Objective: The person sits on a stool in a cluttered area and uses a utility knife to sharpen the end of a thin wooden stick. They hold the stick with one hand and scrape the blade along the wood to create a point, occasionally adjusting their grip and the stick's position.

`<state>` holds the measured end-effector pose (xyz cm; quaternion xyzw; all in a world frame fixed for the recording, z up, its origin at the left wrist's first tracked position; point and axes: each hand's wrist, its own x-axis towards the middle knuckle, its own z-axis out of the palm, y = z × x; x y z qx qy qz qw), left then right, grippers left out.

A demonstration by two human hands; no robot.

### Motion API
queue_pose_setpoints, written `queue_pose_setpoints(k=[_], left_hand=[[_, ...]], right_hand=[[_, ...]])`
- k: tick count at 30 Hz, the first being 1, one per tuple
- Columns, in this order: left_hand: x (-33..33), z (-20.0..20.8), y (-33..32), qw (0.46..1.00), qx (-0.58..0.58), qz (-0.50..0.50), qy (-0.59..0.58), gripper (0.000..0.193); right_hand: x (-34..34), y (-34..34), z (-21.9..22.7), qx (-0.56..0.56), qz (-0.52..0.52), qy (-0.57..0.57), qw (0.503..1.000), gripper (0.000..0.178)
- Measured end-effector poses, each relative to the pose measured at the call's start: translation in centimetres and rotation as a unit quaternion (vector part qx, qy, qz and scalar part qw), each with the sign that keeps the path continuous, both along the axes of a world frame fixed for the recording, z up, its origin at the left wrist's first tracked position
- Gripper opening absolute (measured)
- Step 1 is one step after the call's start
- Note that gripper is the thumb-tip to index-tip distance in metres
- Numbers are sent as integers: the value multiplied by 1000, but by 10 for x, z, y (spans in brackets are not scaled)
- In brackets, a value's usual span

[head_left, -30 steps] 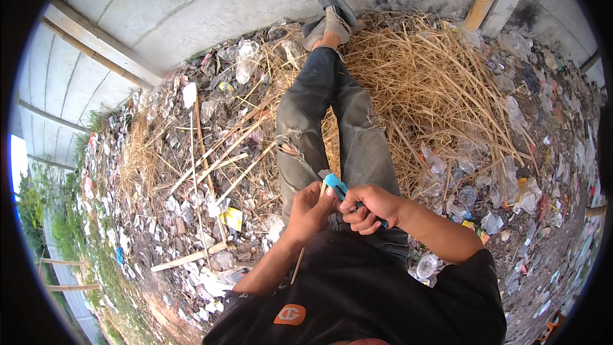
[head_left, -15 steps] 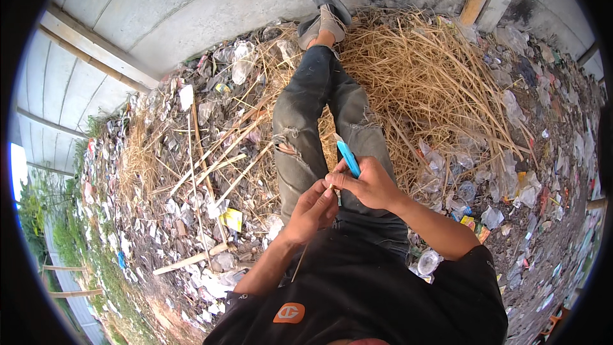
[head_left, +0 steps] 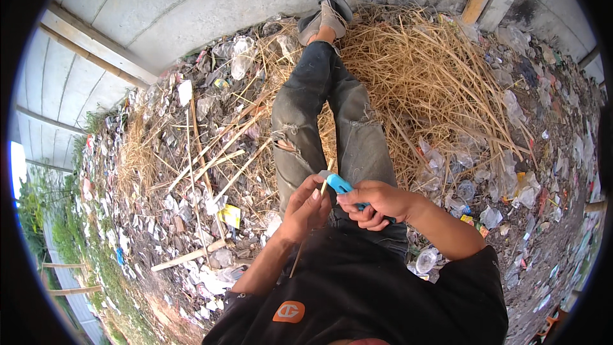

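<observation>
Stick (head_left: 324, 186), thin and pale, sits at frame centre over the lap, pinched in the left hand (head_left: 305, 207) fingers. Right hand (head_left: 373, 203) grips a blue knife (head_left: 340, 185), its blade touching the stick's tip. Straw (head_left: 421, 83) and litter (head_left: 204, 172) lie around the legs.

Blue knife (head_left: 340, 185): a slim tool with a bright blue handle, gripped in the closed right hand (head_left: 375, 203); its grey blade end points up and left, toward the left hand (head_left: 306, 207). Thin stick (head_left: 324, 186): pale, straw-coloured and slender, pinched in the left hand's fingertips; its upper end rises just beside the blade, and its lower length runs down below that hand.
</observation>
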<state>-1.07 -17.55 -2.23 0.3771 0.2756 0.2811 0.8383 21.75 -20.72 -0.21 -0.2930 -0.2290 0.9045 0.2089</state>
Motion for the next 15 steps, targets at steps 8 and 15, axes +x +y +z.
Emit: queue_pose_setpoints(k=[8, 15], left_hand=[[4, 3, -3, 993, 96, -35, 60, 58], [1, 0, -5, 993, 53, -27, 99, 47]], right_hand=[[-12, -10, -29, -211, 87, 184, 956, 28], [-14, -12, -27, -223, 60, 174, 957, 28]])
